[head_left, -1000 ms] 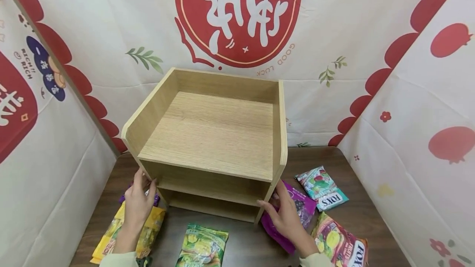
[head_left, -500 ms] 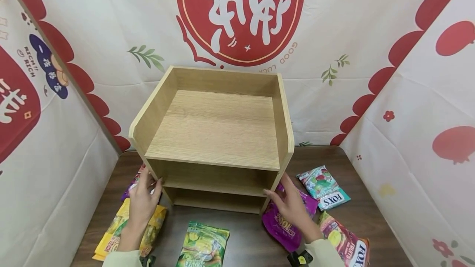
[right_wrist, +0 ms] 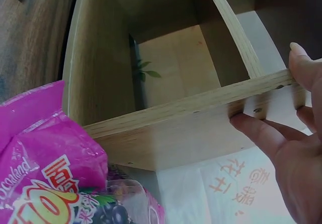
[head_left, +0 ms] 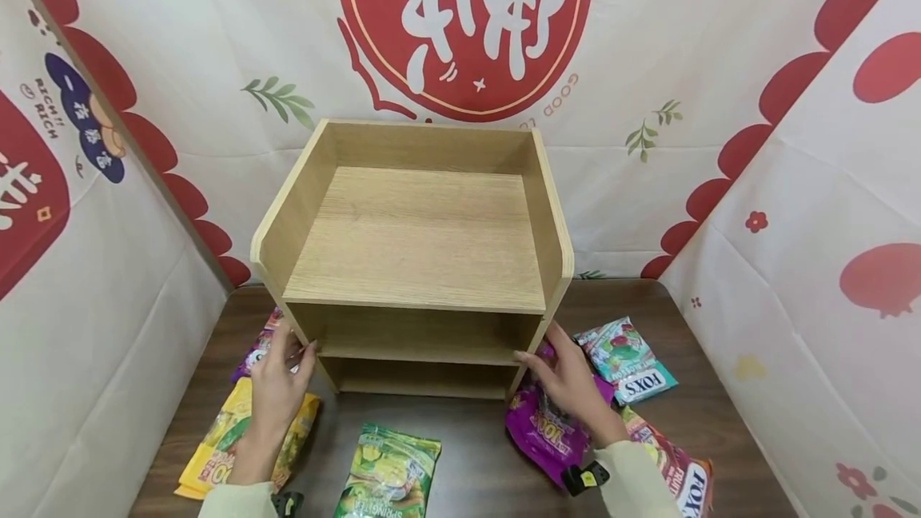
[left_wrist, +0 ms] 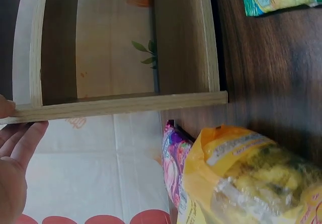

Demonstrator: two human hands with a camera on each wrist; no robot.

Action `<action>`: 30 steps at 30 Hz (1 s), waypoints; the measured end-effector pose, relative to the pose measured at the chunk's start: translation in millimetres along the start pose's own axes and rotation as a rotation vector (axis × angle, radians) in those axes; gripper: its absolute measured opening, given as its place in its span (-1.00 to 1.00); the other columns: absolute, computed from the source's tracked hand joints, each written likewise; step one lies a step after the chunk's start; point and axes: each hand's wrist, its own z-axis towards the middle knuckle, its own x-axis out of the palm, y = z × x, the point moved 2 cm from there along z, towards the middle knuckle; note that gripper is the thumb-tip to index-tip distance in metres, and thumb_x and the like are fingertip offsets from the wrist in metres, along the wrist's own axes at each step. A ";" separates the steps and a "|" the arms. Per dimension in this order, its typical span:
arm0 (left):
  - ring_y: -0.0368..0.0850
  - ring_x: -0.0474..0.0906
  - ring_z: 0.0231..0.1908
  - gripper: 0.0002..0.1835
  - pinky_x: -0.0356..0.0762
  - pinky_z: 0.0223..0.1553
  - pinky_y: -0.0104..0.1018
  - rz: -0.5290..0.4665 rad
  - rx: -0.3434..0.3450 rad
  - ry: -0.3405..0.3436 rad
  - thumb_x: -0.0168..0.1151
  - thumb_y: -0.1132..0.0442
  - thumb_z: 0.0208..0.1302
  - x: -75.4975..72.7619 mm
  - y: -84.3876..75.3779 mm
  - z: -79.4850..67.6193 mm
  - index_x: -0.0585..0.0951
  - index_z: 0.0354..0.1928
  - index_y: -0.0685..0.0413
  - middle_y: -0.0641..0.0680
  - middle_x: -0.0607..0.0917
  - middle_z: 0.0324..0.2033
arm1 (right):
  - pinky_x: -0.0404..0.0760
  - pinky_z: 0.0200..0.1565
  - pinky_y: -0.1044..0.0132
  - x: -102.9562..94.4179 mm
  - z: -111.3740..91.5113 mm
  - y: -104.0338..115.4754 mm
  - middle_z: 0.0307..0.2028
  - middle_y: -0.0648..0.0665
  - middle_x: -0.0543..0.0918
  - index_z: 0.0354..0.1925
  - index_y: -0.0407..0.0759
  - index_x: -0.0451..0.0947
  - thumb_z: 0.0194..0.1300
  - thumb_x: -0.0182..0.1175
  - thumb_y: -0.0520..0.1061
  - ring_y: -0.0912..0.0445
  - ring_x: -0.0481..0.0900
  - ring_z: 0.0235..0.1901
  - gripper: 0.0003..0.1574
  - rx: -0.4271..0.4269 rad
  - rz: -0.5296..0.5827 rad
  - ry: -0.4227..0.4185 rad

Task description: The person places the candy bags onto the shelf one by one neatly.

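Observation:
A light wooden shelf unit point(head_left: 424, 242) with a walled top and two open compartments stands upright toward the back of the dark table. My left hand point(head_left: 277, 382) grips the front edge of its left side panel, thumb on the front and fingers behind, as the left wrist view also shows. On the other side, my right hand point(head_left: 572, 386) holds the right panel's front edge the same way, fingers point(right_wrist: 259, 133) along its outer face. A purple candy bag point(head_left: 550, 426) lies beside and under the right hand. Below the left hand is a yellow snack bag point(head_left: 230, 438).
A green candy bag point(head_left: 392, 474) lies in front of the shelf. At right are a teal Fox's bag point(head_left: 626, 362) and a red Fox's fruits bag point(head_left: 676, 462). Another purple bag point(head_left: 255, 350) sits behind the left hand. Printed cloth walls point(head_left: 460, 182) enclose the table point(head_left: 468, 454).
The shelf unit has turned: its right front corner has gone back and its left front corner has shifted right, so its front now faces squarely forward. Both hands moved along with it.

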 end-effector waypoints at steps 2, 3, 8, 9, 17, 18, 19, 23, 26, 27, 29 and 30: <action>0.20 0.69 -0.44 -0.42 0.63 -0.42 -0.38 0.010 -0.020 -0.006 0.34 0.65 -0.06 -0.6 -0.4 1.3 0.46 0.09 0.34 0.35 0.69 -0.34 | 0.63 -0.56 0.30 -2.5 4.7 10.2 0.06 -0.40 0.49 0.33 -0.33 0.20 0.19 0.26 -0.40 0.12 0.63 -0.47 -0.22 -0.002 0.005 0.007; 0.20 0.68 -0.44 -0.42 0.62 -0.39 -0.44 0.010 -0.030 -0.009 0.34 0.64 -0.06 -0.9 -0.9 2.3 0.46 0.09 0.35 0.35 0.69 -0.34 | 0.62 -0.58 0.30 -4.1 6.6 15.5 0.05 -0.42 0.49 0.32 -0.36 0.20 0.20 0.25 -0.41 0.10 0.63 -0.49 -0.24 0.004 0.017 0.014; 0.18 0.69 -0.43 -0.53 0.62 -0.36 -0.40 -0.005 -0.078 -0.001 0.32 0.62 -0.06 1.4 -4.3 7.4 0.50 -0.02 0.37 0.34 0.69 -0.38 | 0.67 -0.48 0.29 -11.1 10.1 28.5 0.08 -0.43 0.47 0.32 -0.39 0.19 0.21 0.22 -0.42 -0.08 0.67 -0.30 -0.25 0.033 0.033 0.030; 0.17 0.69 -0.44 -0.55 0.63 -0.39 -0.32 -0.012 -0.084 -0.001 0.32 0.63 -0.07 2.4 -4.7 8.0 0.50 -0.05 0.38 0.33 0.69 -0.39 | 0.68 -0.45 0.29 -12.1 10.1 29.3 0.08 -0.43 0.47 0.32 -0.39 0.18 0.21 0.22 -0.43 -0.12 0.67 -0.27 -0.24 0.034 0.038 0.032; 0.20 0.69 -0.43 -0.58 0.62 -0.41 -0.14 -0.043 -0.135 0.007 0.32 0.64 -0.06 5.7 -6.5 6.3 0.52 -0.08 0.37 0.34 0.69 -0.39 | 0.69 -0.35 0.28 -15.2 10.5 26.7 0.10 -0.48 0.44 0.32 -0.40 0.18 0.18 0.20 -0.49 -0.26 0.62 -0.16 -0.23 0.019 0.064 0.028; 0.21 0.69 -0.43 -0.57 0.62 -0.41 -0.13 -0.044 -0.139 0.008 0.33 0.64 -0.06 5.2 -6.5 5.7 0.52 -0.08 0.36 0.35 0.69 -0.39 | 0.69 -0.38 0.28 -14.7 10.3 26.3 0.10 -0.50 0.43 0.32 -0.41 0.18 0.19 0.19 -0.49 -0.26 0.63 -0.18 -0.24 0.023 0.080 0.033; 0.21 0.69 -0.42 -0.57 0.61 -0.40 -0.13 -0.042 -0.146 0.010 0.34 0.63 -0.07 4.7 -6.5 5.2 0.52 -0.08 0.35 0.35 0.69 -0.38 | 0.69 -0.41 0.29 -14.2 10.1 25.7 0.09 -0.50 0.43 0.32 -0.41 0.18 0.19 0.19 -0.49 -0.25 0.64 -0.21 -0.25 0.031 0.091 0.037; 0.22 0.69 -0.41 -0.57 0.61 -0.39 -0.14 -0.054 -0.174 0.013 0.35 0.63 -0.08 4.4 -6.5 4.8 0.53 -0.09 0.35 0.36 0.69 -0.38 | 0.70 -0.36 0.24 -13.0 12.2 22.0 0.06 -0.51 0.46 0.29 -0.41 0.23 0.19 0.18 -0.50 -0.26 0.63 -0.17 -0.29 0.023 0.101 0.032; 0.22 0.69 -0.41 -0.58 0.60 -0.39 -0.17 -0.070 -0.184 0.012 0.36 0.63 -0.10 4.5 -6.8 5.0 0.53 -0.11 0.35 0.36 0.69 -0.39 | 0.69 -0.25 0.17 -12.6 14.8 18.1 0.05 -0.51 0.47 0.26 -0.45 0.26 0.18 0.18 -0.52 -0.30 0.59 -0.10 -0.32 0.005 0.110 0.021; 0.22 0.69 -0.41 -0.58 0.60 -0.40 -0.17 -0.072 -0.183 0.012 0.36 0.63 -0.10 4.3 -6.8 5.1 0.53 -0.11 0.35 0.35 0.69 -0.39 | 0.68 -0.23 0.15 -12.4 15.5 16.9 0.06 -0.51 0.47 0.25 -0.46 0.26 0.17 0.18 -0.52 -0.31 0.58 -0.08 -0.33 0.001 0.118 0.021; 0.22 0.69 -0.42 -0.58 0.60 -0.41 -0.18 -0.074 -0.171 0.011 0.36 0.63 -0.11 3.8 -6.9 5.4 0.53 -0.12 0.35 0.36 0.68 -0.40 | 0.68 -0.22 0.17 -11.9 16.1 15.0 0.06 -0.53 0.46 0.24 -0.49 0.26 0.18 0.17 -0.53 -0.33 0.57 -0.08 -0.35 0.012 0.144 0.024; 0.22 0.69 -0.42 -0.58 0.60 -0.41 -0.18 -0.074 -0.163 0.011 0.36 0.64 -0.11 3.6 -6.8 5.5 0.53 -0.12 0.35 0.36 0.68 -0.40 | 0.68 -0.22 0.19 -11.9 16.1 14.1 0.06 -0.54 0.45 0.24 -0.51 0.25 0.18 0.17 -0.53 -0.34 0.56 -0.07 -0.35 0.019 0.154 0.025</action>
